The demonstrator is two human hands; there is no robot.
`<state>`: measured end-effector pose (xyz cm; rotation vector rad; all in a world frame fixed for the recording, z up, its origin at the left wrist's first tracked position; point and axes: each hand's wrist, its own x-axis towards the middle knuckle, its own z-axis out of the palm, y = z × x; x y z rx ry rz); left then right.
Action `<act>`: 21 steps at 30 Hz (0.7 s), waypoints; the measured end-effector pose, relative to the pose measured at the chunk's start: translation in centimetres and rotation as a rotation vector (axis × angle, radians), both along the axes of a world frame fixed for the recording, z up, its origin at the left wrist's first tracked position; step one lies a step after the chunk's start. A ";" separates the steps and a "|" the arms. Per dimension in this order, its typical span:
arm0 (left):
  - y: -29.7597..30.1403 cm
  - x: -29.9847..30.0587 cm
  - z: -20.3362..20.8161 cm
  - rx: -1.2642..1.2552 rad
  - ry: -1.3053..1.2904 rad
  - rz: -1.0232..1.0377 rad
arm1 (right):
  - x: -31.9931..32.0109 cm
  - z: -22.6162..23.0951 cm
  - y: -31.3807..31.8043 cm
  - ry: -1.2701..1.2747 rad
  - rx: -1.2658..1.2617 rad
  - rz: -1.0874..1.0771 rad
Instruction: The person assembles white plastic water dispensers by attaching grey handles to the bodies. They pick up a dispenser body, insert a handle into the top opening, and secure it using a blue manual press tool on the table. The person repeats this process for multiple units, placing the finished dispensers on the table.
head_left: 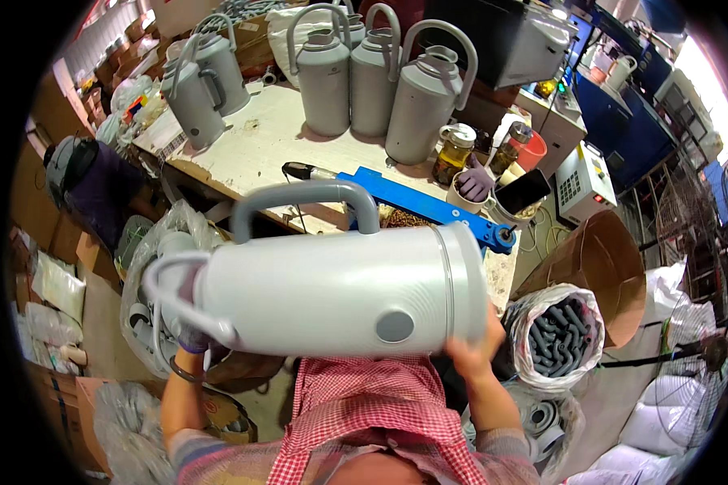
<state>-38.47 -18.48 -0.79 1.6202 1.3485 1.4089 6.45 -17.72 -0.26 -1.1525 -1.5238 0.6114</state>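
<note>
A large light-grey vacuum jug (pixel 323 283) lies sideways in the air before me, its base to the right. Its dark grey side handle (pixel 307 192) points away from me, and its loop carrying handle (pixel 188 305) is at the left. My left hand (pixel 192 338), in a purplish glove, is closed at the neck end, its fingers mostly hidden behind the jug. My bare right hand (pixel 476 349) grips the base end. Just beyond the jug, a blue metal fixture (pixel 429 208) lies across the table, with a black-and-silver handheld driver (pixel 311 171) by its left end.
Several grey jugs (pixel 328 89) stand on the worn white table (pixel 259 158). Amber-filled jars (pixel 455 153), a glove (pixel 476 182) and a phone (pixel 522 191) sit at the right. A bag of grey handles (pixel 558 339) stands right; another person (pixel 97 190) is far left.
</note>
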 end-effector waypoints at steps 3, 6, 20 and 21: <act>0.2 -0.4 3.8 0.226 -0.083 0.140 | -2.3 -6.1 2.8 0.601 -0.310 0.129; -0.6 -3.0 3.7 0.135 0.184 0.321 | -1.0 -1.5 3.2 0.358 -0.356 0.428; -2.6 -3.9 23.2 0.817 0.748 0.360 | -20.9 -4.3 14.4 0.646 -1.105 0.788; -2.3 -5.7 25.6 0.725 0.780 0.318 | -19.7 -1.3 15.6 0.366 -1.079 1.119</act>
